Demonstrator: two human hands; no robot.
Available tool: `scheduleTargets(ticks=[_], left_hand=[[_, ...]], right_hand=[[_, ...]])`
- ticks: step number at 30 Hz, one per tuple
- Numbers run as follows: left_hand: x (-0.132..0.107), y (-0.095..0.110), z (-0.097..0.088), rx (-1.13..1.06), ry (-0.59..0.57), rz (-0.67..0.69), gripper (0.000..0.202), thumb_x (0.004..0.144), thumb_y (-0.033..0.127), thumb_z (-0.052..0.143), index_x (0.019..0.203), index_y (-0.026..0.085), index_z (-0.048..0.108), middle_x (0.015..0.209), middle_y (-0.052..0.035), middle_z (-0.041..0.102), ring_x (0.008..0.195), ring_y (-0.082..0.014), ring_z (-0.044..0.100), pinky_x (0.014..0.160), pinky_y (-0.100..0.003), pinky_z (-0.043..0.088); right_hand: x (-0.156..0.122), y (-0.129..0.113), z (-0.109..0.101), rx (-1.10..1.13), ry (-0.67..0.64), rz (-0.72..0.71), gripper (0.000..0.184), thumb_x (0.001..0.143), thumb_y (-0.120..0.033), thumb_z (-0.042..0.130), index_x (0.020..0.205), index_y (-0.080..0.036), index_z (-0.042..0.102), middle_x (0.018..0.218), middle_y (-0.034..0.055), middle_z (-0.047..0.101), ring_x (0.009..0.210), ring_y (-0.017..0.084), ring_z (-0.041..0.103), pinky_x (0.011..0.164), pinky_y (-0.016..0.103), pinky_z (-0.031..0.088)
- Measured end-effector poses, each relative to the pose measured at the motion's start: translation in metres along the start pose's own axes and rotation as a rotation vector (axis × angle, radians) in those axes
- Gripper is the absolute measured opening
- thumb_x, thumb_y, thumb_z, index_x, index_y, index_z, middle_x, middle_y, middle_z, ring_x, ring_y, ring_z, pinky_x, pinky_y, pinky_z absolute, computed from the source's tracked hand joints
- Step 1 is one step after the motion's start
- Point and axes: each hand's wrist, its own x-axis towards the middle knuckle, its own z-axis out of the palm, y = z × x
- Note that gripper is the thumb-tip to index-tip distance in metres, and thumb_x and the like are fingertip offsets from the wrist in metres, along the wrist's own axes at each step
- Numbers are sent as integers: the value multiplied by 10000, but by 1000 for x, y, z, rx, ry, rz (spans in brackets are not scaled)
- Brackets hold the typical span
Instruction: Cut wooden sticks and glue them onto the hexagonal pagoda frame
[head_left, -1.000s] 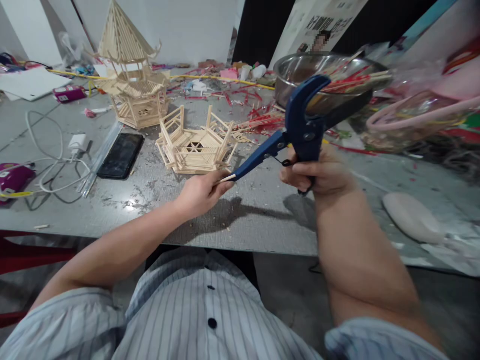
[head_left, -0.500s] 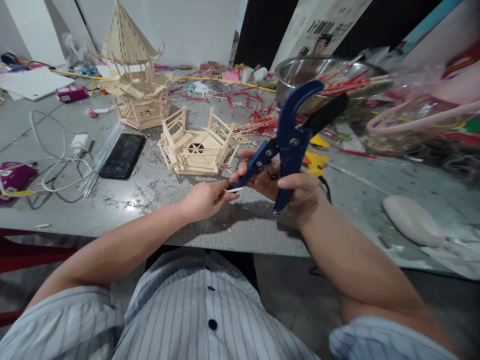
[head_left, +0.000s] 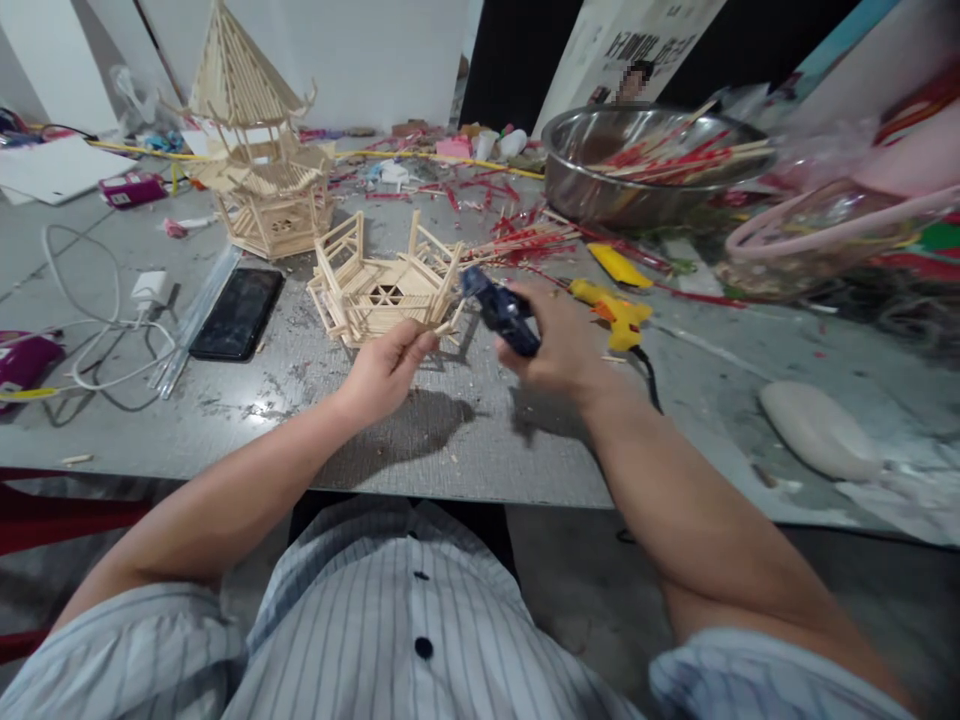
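My left hand pinches a short pale wooden stick between thumb and fingers, just in front of a low hexagonal frame of sticks. The stick's far end overlaps the frame's right front corner in view; whether they touch I cannot tell. To the right, my right hand is wrapped round a blue pipe cutter, turned nearly end-on and pointing toward the stick. A gap shows between the cutter and the stick. The cutter's blade is blurred and partly hidden.
A stick pagoda model stands at the back left, with a black phone in front of it. Right of my hands lie a yellow glue gun and red-wrapped sticks. A steel bowl stands behind.
My right hand has turned the pipe cutter from upright with its jaws open to nearly end-on and lower. My left hand has moved up and left with the stick, toward the frame.
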Motion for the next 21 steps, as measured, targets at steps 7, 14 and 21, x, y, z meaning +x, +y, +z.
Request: scheduleTargets(ticks=[7,14,21], left_hand=[[2,-1,-3,20,50,93,451,975,537,337,787,177,532,598,31,412,535,-85,391,508,-203,353],[1,-7,-1,98,18,140,464,983,508,305,765,173,540,581,12,430,545,-105,414,533,-233,366],[0,-8,-2,125,16,174,393,984,428,342,767,169,542,563,27,422,526,-89,404,514,-209,349]], right_hand=[[-3,-5,12,-69,-75,-81,591,633,-266,608,1214,-247,501,1146,118,633,1063,324,606,906,509,498],[-4,-10,15,-49,-117,-110,578,624,-248,596,1196,-247,508,1128,124,640,1075,329,593,920,507,473],[-3,-14,10,-46,-158,-108,567,629,-252,590,1191,-235,515,1113,122,651,1052,324,606,893,480,480]])
